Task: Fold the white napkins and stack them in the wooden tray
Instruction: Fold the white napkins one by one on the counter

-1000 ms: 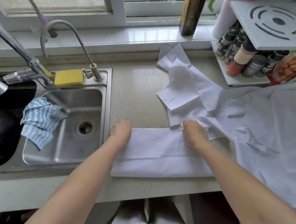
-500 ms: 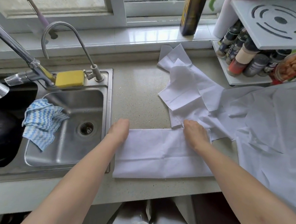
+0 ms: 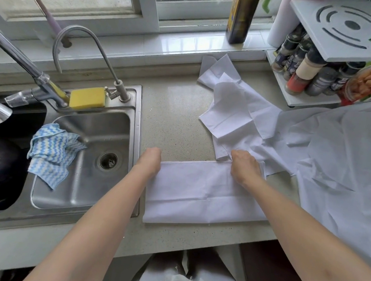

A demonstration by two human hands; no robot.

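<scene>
At the near edge of the counter a white napkin lies spread in a long flat band, already doubled over by the look of the crease running along it. The left hand sits at its far left corner and the right hand at its far edge toward the right. Both have their fingers curled down onto the cloth, but from here I cannot tell whether they pinch the hem or only press it.

It looks like thin, limp cloth: very light, nothing to break, but floppy and quick to wrinkle or slide on the smooth stone. I would take it by the corners of the far hem, one in each hand, and keep it taut while bringing it over.

Just beyond the right hand a loose heap of more napkins waits, its nearest cloth touching the band. To the left is the sink with a blue cloth. No wooden tray is in sight.
</scene>
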